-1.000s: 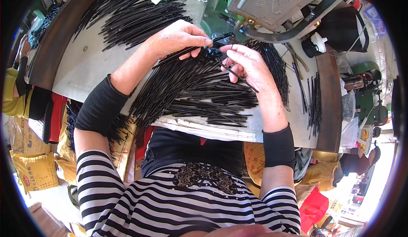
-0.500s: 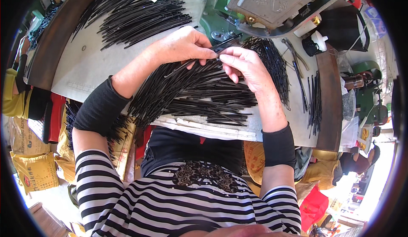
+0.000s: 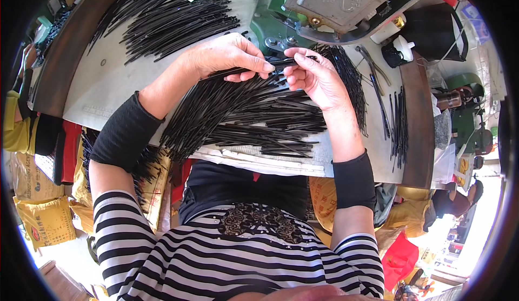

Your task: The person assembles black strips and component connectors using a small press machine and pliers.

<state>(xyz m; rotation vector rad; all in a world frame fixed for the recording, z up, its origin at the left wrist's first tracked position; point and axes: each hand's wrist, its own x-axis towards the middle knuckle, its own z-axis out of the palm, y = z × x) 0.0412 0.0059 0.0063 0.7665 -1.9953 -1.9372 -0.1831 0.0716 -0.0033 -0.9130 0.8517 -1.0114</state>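
My left hand (image 3: 233, 55) pinches a thin black rod (image 3: 282, 62) between thumb and fingers, just above the table. Close on its right, my right hand (image 3: 318, 79) has the rod's other end between thumb and forefinger, its remaining fingers curled. How many rods are in the grip I cannot make out. Beneath both hands spreads a big loose pile of similar black rods (image 3: 270, 114), reaching toward the table's near edge.
More black rods (image 3: 173, 28) lie at the far left. A green machine (image 3: 268, 25) with a grey metal cover (image 3: 338, 1) stands just beyond my hands. Pliers (image 3: 378, 71) and a small row of rods (image 3: 399, 122) are on the right, near the table's brown rim (image 3: 419, 155).
My right hand has turned and moved slightly right along the rod, its thumb now higher on the end. The left hand still pinches the rod, which now lies more level.
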